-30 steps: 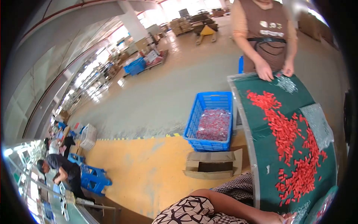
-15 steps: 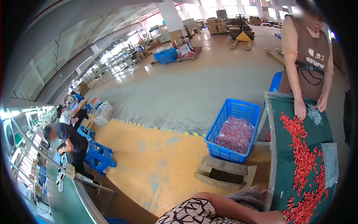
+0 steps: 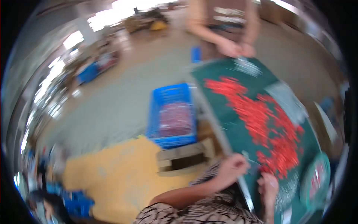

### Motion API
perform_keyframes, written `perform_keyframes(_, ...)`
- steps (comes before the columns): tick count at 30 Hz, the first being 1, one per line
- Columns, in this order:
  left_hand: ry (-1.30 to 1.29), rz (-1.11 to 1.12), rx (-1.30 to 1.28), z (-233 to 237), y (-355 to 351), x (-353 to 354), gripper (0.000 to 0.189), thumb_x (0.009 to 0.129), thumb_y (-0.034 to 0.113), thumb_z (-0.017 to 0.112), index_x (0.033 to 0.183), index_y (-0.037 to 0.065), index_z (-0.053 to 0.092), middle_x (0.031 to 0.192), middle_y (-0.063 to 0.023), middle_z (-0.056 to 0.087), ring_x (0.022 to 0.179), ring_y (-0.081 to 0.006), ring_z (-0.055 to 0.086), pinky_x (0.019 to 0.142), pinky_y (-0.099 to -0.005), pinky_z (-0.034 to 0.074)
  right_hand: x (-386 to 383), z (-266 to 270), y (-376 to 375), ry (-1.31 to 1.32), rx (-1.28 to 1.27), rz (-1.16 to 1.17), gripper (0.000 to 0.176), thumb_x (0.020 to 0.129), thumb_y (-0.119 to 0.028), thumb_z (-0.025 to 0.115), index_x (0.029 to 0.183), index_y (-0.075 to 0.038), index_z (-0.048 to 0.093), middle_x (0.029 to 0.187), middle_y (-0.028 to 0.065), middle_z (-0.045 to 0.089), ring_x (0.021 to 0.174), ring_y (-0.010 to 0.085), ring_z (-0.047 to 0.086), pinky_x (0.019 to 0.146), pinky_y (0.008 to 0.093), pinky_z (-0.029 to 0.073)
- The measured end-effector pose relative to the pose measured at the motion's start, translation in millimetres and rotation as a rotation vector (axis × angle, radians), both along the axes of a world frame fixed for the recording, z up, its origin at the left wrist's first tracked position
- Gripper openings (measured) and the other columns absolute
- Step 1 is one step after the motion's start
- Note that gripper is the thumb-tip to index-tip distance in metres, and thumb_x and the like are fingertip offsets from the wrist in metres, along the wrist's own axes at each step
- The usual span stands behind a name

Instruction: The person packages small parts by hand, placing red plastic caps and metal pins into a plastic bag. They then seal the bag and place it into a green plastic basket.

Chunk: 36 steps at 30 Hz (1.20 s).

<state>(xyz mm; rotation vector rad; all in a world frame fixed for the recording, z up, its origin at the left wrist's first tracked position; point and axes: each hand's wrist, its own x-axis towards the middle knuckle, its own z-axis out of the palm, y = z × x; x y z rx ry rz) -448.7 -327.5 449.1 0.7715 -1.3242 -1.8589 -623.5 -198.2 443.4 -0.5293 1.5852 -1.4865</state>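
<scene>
A heap of small red pieces lies spread along the green table. My left hand is over the table's left edge, fingers curled in; a clear, film-like scrap shows beside its fingertips, but blur hides what it grips. Just right of it, my right hand has its fingers drawn together at the near end of the heap, with red right at the fingertips. Clear plastic bags lie to the right of that hand. A round green-rimmed tray holding reddish things stands at the table's right edge.
Across the table a person's hands work over clear bags. More clear bags lie along the right side. Left of the table stand a blue crate of bagged red pieces and an open cardboard box.
My view has swung right and down, blurring the picture. Both my hands now show over the table, and the round tray has come into view. The other person's hands have come together.
</scene>
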Motion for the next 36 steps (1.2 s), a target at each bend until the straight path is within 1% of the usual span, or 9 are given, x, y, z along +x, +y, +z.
perform_keyframes(1,0.091,0.077,0.091,-14,3,-4,0.003,0.090,0.006,0.058,0.092,0.005,0.057,0.084,-0.0047,0.063,0.071,-0.0099,0.060,0.064,-0.0236,0.050,4,13,-1,0.070,-0.031,0.030,0.025,0.091,-0.018,0.056,0.109,-0.001,0.060,0.077,0.0058,0.066,0.045,0.0038,0.040,0.038,0.0193,0.029)
perform_keyframes(4,0.046,0.049,0.056,-9,-3,-12,0.003,0.091,0.003,0.055,0.094,0.003,0.055,0.088,-0.0096,0.065,0.069,-0.0130,0.061,0.064,-0.0254,0.052,2,21,-3,-0.155,-0.104,0.020,0.030,0.091,-0.010,0.056,0.120,-0.002,0.056,0.103,0.0080,0.067,0.049,0.0013,0.038,0.041,0.0173,0.030)
perform_keyframes(8,-0.005,0.007,0.018,-14,12,-37,0.003,0.091,0.004,0.054,0.092,0.002,0.053,0.087,-0.0114,0.065,0.068,-0.0136,0.062,0.063,-0.0265,0.052,-2,20,15,-0.191,-0.136,0.074,0.042,0.085,-0.001,0.062,0.126,-0.001,0.052,0.115,0.0054,0.063,0.055,-0.0015,0.039,0.047,0.0150,0.033)
perform_keyframes(12,-0.031,-0.092,0.046,-15,19,-54,0.003,0.090,0.003,0.055,0.091,0.002,0.052,0.086,-0.0130,0.065,0.066,-0.0153,0.062,0.061,-0.0275,0.053,2,16,11,-0.068,-0.135,-0.051,0.035,0.084,-0.003,0.066,0.118,-0.001,0.058,0.108,0.0041,0.066,0.063,0.0006,0.049,0.054,0.0168,0.039)
perform_keyframes(15,-0.025,-0.203,0.052,-20,24,-62,0.004,0.089,0.002,0.055,0.092,0.001,0.052,0.086,-0.0127,0.064,0.067,-0.0156,0.062,0.062,-0.0272,0.052,-5,3,14,-0.114,0.013,-0.092,0.023,0.087,-0.004,0.062,0.110,-0.002,0.061,0.095,0.0022,0.069,0.051,-0.0001,0.041,0.044,0.0165,0.032)
perform_keyframes(19,-0.058,-0.274,0.025,-20,30,-68,0.015,0.088,0.000,0.055,0.103,0.000,0.053,0.087,-0.0097,0.063,0.070,-0.0142,0.061,0.065,-0.0251,0.051,-7,3,18,-0.100,-0.103,-0.192,0.008,0.088,-0.008,0.063,0.094,-0.002,0.063,0.080,0.0006,0.067,0.050,0.0012,0.041,0.043,0.0176,0.032)
perform_keyframes(24,-0.137,-0.428,0.075,-16,34,-72,0.017,0.087,0.002,0.060,0.104,-0.002,0.059,0.084,-0.0063,0.063,0.071,-0.0119,0.060,0.066,-0.0237,0.049,-4,-10,27,0.222,-0.113,-0.194,0.013,0.085,-0.015,0.069,0.083,-0.003,0.065,0.068,-0.0025,0.060,0.058,0.0037,0.046,0.052,0.0220,0.040)
perform_keyframes(30,-0.154,-0.481,0.024,-20,40,-73,0.012,0.087,0.005,0.062,0.096,-0.003,0.062,0.082,-0.0058,0.064,0.070,-0.0111,0.059,0.065,-0.0238,0.048,-4,-10,34,0.121,-0.055,-0.198,0.020,0.085,-0.018,0.070,0.077,-0.003,0.061,0.066,-0.0044,0.052,0.062,0.0035,0.044,0.055,0.0210,0.040)
perform_keyframes(36,-0.177,-0.478,0.080,-14,38,-74,0.012,0.088,0.007,0.061,0.096,-0.001,0.061,0.082,-0.0055,0.064,0.071,-0.0110,0.059,0.066,-0.0243,0.048,-3,1,36,-0.095,-0.106,-0.213,0.017,0.086,-0.019,0.068,0.086,-0.002,0.065,0.073,-0.0028,0.059,0.067,0.0045,0.049,0.060,0.0211,0.043)
